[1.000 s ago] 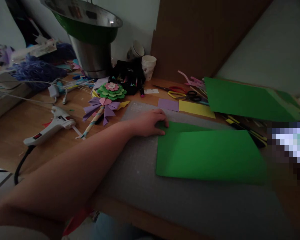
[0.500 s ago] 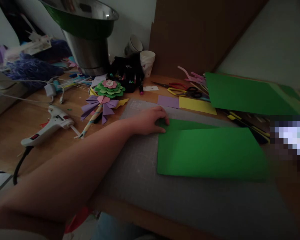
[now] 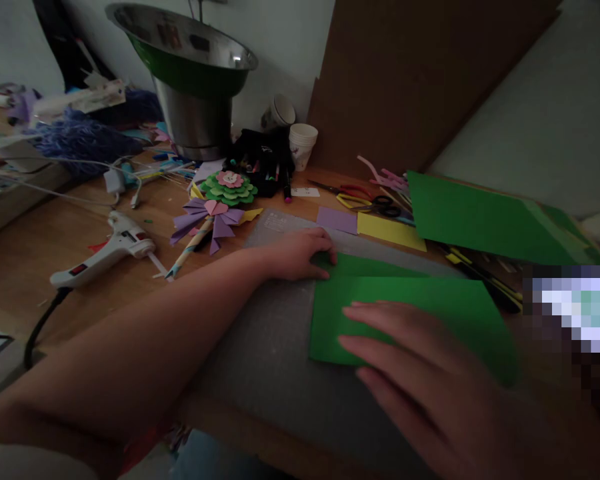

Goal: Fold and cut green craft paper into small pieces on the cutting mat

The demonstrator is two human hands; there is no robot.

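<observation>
A green sheet of paper (image 3: 330, 327), folded over on itself, rests on a grey cutting mat (image 3: 260, 333). My left hand (image 3: 303, 255) has its thumb and fingers curled at the sheet's far left corner, gripping it. Over the sheet's near part is my right hand (image 3: 420, 360), fingers spread and extended, holding nothing; whether it touches the paper I cannot tell. Just beyond the mat's far edge lie a purple paper piece (image 3: 337, 220) and a yellow paper piece (image 3: 391, 230).
A hot glue gun (image 3: 105, 250) lies left of a paper flower (image 3: 230, 187) with a purple bow. Farther back stand a metal bowl (image 3: 195, 73) and paper cups (image 3: 303, 145). Scissors (image 3: 385, 205) and another green sheet (image 3: 480, 217) are at right.
My right hand has come into view from the lower right, over the folded green paper. My left hand stays at the paper's corner. The camera view has shifted slightly.
</observation>
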